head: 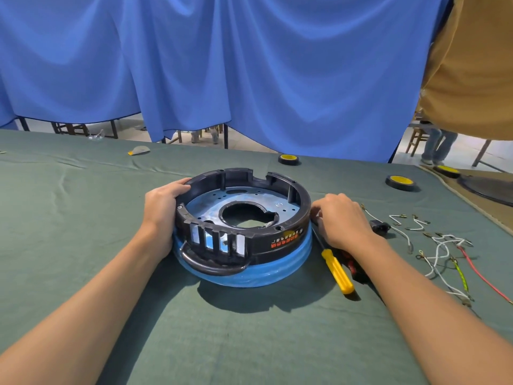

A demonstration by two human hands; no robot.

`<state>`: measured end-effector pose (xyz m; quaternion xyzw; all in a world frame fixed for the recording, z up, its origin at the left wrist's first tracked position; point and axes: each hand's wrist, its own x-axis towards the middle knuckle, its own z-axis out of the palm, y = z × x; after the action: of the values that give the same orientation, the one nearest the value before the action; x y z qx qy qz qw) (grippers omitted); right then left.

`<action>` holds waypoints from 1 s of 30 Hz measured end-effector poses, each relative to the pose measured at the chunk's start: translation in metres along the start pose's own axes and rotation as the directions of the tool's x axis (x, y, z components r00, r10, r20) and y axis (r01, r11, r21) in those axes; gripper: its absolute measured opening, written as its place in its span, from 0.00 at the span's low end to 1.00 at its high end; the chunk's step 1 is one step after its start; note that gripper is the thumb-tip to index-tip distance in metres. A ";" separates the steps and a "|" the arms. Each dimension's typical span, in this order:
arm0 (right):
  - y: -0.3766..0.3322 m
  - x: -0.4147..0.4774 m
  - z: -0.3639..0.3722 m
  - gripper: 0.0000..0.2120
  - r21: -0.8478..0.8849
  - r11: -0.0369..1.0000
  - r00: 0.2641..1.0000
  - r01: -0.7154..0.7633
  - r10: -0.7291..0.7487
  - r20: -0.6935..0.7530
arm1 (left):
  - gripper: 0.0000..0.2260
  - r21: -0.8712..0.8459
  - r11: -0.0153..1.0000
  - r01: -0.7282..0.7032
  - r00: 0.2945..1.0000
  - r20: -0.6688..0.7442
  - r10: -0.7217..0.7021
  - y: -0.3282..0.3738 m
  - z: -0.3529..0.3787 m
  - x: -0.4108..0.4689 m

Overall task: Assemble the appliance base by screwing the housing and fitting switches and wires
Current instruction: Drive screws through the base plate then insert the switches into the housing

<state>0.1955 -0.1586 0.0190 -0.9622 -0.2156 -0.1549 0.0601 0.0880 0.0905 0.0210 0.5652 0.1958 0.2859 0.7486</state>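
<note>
Black slotted housing (277, 240), blue-filmed below; left hand (162, 207) grips its rim; right hand (342, 218) grip unclear, perhaps touching.

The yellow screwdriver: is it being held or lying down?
Lying down: the screwdriver rests flat on the green cloth beside the housing, its handle ungripped.

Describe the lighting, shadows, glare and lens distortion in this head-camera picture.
Head view: even, soft light; the round black plastic housing casts a dark shadow toward the camera on the green tablecloth; its perforated metal plate mirrors the blue curtain; wide-angle distortion stretches the frame's corners.
</note>
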 end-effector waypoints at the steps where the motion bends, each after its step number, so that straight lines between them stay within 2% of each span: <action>1: 0.000 -0.001 -0.001 0.07 -0.008 1.000 1.000 0.001 -0.001 -0.001 | 0.13 0.007 1.000 -0.007 1.000 0.002 0.007 0.000 0.000 0.001; 5: 0.001 -0.004 -0.003 0.07 -0.032 0.999 1.000 0.011 -0.011 -0.003 | 0.14 0.040 0.999 -0.028 0.998 -0.051 0.030 -0.002 -0.002 0.005; 9: 0.001 -0.007 -0.002 0.04 0.016 0.999 0.999 -0.036 0.035 0.005 | 0.13 0.073 0.996 -0.045 0.996 -0.072 0.050 -0.003 -0.002 0.008; 11: 0.002 -0.009 -0.003 0.04 0.042 0.998 0.998 -0.053 0.054 -0.016 | 0.13 0.152 0.984 -0.097 0.992 -0.063 0.108 -0.001 -0.003 0.007; 13: 0.005 -0.011 -0.009 0.05 0.125 0.990 0.995 -0.064 0.073 -0.073 | 0.14 0.301 0.928 -0.220 0.968 -0.050 0.246 0.006 -0.003 0.002; 15: 0.007 -0.015 -0.021 0.05 0.259 0.966 0.986 -0.021 0.063 -0.154 | 0.15 0.444 0.797 -0.410 0.895 0.025 0.446 0.019 -0.001 -0.013; 18: 0.001 -0.031 -0.047 0.03 0.434 0.892 0.957 0.122 0.009 -0.289 | 0.17 0.447 0.559 -0.698 0.710 0.328 0.623 0.036 0.011 -0.050; 19: -0.004 -0.040 -0.055 0.02 0.486 0.858 0.950 0.165 -0.006 -0.313 | 0.17 0.448 0.446 -0.775 0.626 0.446 0.639 0.035 0.017 -0.062; 21: -0.017 -0.057 -0.063 0.03 0.559 0.794 0.944 0.237 -0.051 -0.327 | 0.20 0.510 0.146 -0.848 0.485 0.634 0.603 0.028 0.027 -0.079; 22: -0.022 -0.064 -0.063 0.03 0.583 0.769 0.942 0.261 -0.069 -0.330 | 0.22 0.541 0.009 -0.841 0.459 0.703 0.543 0.024 0.031 -0.084; 24: -0.031 -0.073 -0.060 0.04 0.639 0.717 0.939 0.277 -0.063 -0.337 | 0.23 0.568 -0.149 -0.810 0.478 0.785 0.395 0.014 0.034 -0.086; 27: -0.040 -0.080 -0.052 0.05 0.684 0.669 0.939 0.291 -0.060 -0.340 | 0.18 0.540 -0.224 -0.811 0.443 0.817 0.368 0.001 0.031 -0.082; 30: -0.043 -0.083 -0.045 0.04 0.649 0.689 0.927 0.322 -0.089 -0.365 | 0.18 0.558 -0.252 -0.791 0.431 0.800 0.419 -0.006 0.032 -0.083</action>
<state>0.0931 -0.1607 0.0367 -0.8008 -0.3536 -0.2141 0.4335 0.0461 0.0117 0.0216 0.9309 -0.1155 0.3463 -0.0143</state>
